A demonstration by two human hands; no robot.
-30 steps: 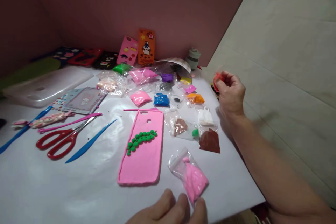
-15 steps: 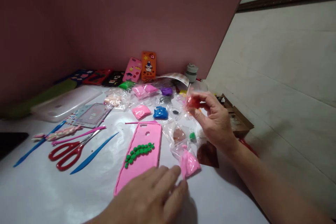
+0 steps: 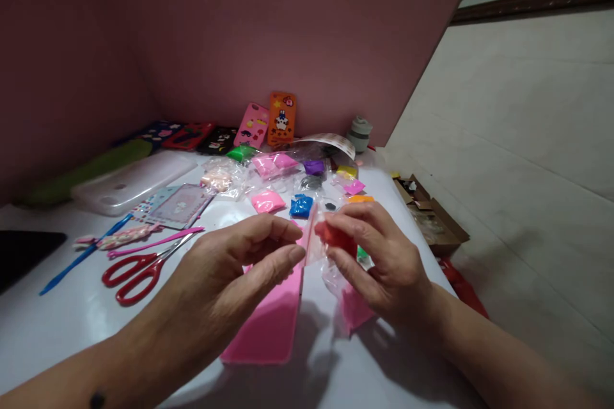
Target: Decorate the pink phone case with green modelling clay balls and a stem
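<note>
Both hands meet above the white table [image 3: 57,332] and hold a small clear bag of red clay [image 3: 330,238]. My right hand [image 3: 378,262] grips the clay end of the bag. My left hand [image 3: 235,268] pinches the bag's open edge between thumb and fingers. Under the hands lies a pink phone case [image 3: 273,326], its upper part hidden. A bag of pink clay [image 3: 355,310] lies beneath my right hand.
Several small bags of coloured clay [image 3: 301,206] lie further back. Red scissors [image 3: 139,268] and pink and blue modelling tools [image 3: 153,243] lie at the left. Decorated phone cases [image 3: 281,118] lean on the pink wall. A cardboard box [image 3: 432,217] sits off the table's right edge.
My right hand brought the red clay bag from the table's right edge in to the middle. My left hand rose from the table and pinched the bag's edge.
</note>
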